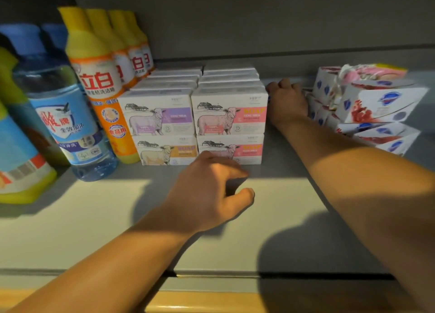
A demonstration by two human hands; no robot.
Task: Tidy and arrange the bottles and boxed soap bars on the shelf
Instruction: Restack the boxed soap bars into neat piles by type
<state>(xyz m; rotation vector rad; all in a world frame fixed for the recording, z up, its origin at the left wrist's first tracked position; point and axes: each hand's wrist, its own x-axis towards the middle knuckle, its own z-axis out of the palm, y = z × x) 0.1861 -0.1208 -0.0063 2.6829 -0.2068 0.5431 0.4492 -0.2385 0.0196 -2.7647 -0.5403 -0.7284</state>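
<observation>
Boxed goat-milk soap bars [229, 114] stand in two neat columns, two high, running back into the shelf [94, 218]. My left hand [209, 187] hovers just in front of the lower pink box [249, 149], fingers loosely curled, holding nothing. My right hand [287, 100] reaches deep into the gap between these stacks and a tilted, messy pile of white, red and blue soap boxes [381, 105] at the right. Its fingertips are hidden. A row of yellow-capped orange bottles [101, 81] stands left of the soap.
Clear blue detergent bottles [68, 124] and a yellow-green bottle [21, 171] crowd the far left. The shelf's back wall [259, 30] lies close behind the stacks. A yellow price rail [211, 301] runs along the front edge.
</observation>
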